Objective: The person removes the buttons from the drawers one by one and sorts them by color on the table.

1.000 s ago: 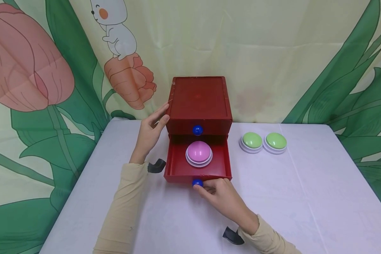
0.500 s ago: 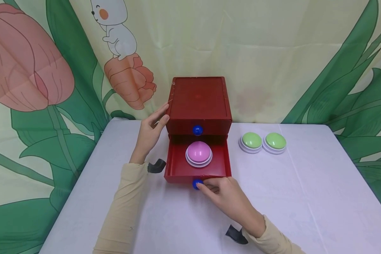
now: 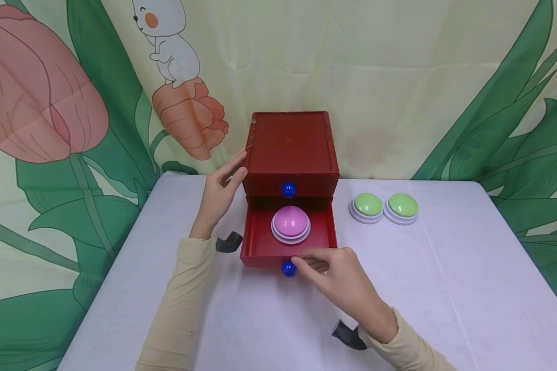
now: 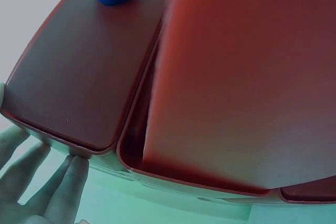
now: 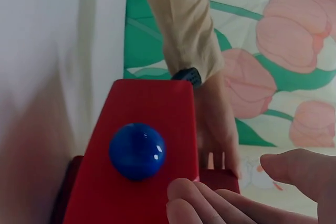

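Judge drawer [image 3: 262, 261], just below frame centre, light, stiff and slick, best held by round knob [image 3: 289, 268], with right hand [image 3: 341, 278] loose beside it, grasping nothing, and left hand [image 3: 217, 198] straight-fingered against cabinet [image 3: 290, 144].

Staged set: white table [image 3: 492, 268], printed backdrop [image 3: 390, 72] (giant tulip [image 3: 42, 87]).

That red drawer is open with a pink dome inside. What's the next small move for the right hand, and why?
Probably the right hand should reach into the lower drawer for the pink domed button: the drawer stands open, the button sits uncovered inside, and this hand is not gripping the lower blue knob. The left hand rests against the red cabinet.
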### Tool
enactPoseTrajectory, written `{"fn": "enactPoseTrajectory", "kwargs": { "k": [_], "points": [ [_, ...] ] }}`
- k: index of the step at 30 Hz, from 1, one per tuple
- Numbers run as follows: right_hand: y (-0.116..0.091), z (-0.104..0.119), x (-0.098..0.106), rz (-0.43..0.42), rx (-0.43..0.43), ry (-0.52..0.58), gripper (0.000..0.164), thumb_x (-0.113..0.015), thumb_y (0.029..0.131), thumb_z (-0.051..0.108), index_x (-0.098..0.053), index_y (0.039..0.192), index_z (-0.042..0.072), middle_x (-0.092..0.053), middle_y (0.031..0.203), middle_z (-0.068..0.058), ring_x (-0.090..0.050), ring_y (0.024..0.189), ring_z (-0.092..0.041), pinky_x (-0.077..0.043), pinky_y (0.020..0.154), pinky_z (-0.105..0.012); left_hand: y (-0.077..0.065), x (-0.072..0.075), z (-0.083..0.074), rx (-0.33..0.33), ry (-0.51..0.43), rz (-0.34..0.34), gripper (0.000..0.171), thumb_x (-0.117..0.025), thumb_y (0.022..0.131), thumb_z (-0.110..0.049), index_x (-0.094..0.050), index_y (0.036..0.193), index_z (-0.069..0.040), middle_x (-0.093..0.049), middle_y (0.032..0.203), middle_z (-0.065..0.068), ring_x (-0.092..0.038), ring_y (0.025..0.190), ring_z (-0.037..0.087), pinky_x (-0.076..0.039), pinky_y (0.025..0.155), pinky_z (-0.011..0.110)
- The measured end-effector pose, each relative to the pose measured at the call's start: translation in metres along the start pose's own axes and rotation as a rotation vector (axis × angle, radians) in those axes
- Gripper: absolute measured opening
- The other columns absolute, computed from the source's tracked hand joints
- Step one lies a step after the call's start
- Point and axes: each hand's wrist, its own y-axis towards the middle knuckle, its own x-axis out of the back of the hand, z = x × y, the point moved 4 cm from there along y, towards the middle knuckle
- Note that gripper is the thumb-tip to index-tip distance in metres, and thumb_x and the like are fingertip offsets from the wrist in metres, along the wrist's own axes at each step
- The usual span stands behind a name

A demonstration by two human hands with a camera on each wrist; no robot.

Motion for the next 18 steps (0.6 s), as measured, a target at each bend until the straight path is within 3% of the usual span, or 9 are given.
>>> {"fn": "enactPoseTrajectory", "kwargs": {
  "k": [6, 18],
  "points": [
    [0.004, 0.007, 0.011, -0.070, 0.103, 0.015, 0.016, -0.081, 0.083, 0.017, -0.078, 0.097, 0.010, -0.076, 0.085, 0.004, -0.068, 0.067, 0.002, -0.058, 0.065, -0.019, 0.000, 0.000, 0.000, 0.002, 0.005, -0.003, 0.046, -0.056, 0.101, -0.015, -0.049, 0.146, -0.003, -0.045, 0.154, 0.009, -0.044, 0.141, 0.024, -0.044, 0.108, 0.046],
    [0.020, 0.006, 0.016, -0.125, 0.172, -0.021, 0.021, -0.083, 0.080, 0.014, -0.077, 0.098, 0.006, -0.075, 0.086, 0.002, -0.069, 0.073, -0.006, -0.060, 0.067, -0.027, 0.000, 0.000, 0.001, 0.001, 0.013, -0.002, 0.046, -0.056, 0.102, -0.015, -0.048, 0.146, -0.004, -0.045, 0.154, 0.008, -0.044, 0.141, 0.024, -0.044, 0.108, 0.046]
  ]
}}
